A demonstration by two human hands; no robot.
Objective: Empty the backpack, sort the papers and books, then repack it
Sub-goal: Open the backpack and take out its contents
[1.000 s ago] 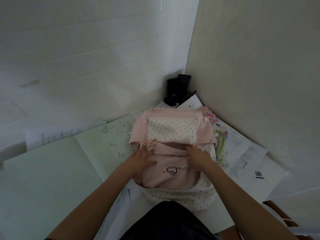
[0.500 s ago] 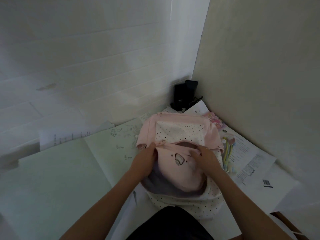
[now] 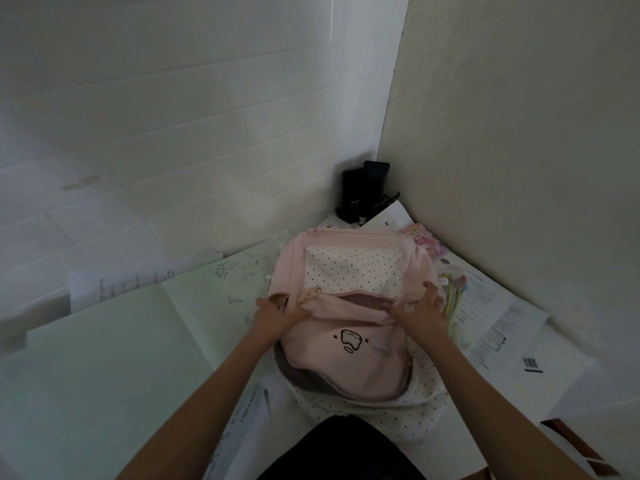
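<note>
Both hands, left hand [image 3: 277, 315] and right hand [image 3: 420, 311], grip the backpack [image 3: 349, 355] on a paper-strewn corner desk [image 3: 104, 358].

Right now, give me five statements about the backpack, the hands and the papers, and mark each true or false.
1. Both hands, left hand and right hand, are on the pink backpack. True.
2. The backpack hangs on the wall. False: it lies on the table.
3. Printed papers lie right of the backpack. True.
4. The black device sits in the far corner. True.
5. The front pocket's drawing is red. False: the drawing is black.
</note>
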